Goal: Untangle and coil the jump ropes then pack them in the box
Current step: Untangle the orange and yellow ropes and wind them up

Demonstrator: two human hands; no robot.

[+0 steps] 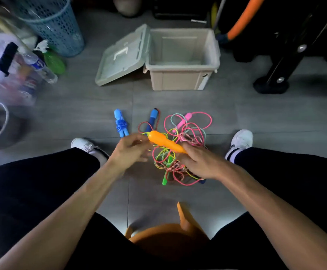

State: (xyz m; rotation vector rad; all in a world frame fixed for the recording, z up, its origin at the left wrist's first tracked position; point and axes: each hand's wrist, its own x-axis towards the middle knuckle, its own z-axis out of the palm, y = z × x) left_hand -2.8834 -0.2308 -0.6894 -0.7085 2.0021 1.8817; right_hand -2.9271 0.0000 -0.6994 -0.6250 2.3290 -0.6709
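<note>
The right hand (199, 164) grips the orange handle (165, 142), its long axis toward 10 o'clock, where the left hand (131, 151) pinches its tip above the tangle (180, 152).

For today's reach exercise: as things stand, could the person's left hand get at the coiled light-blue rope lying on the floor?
Probably yes: the coiled light-blue rope lies apart from the tangle, on bare floor just beyond the left hand, with nothing between them.

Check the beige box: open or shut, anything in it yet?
Open and empty. The box shows bare inner walls and floor; its lid hangs tilted off the left side, touching the floor. No rope inside.
</note>
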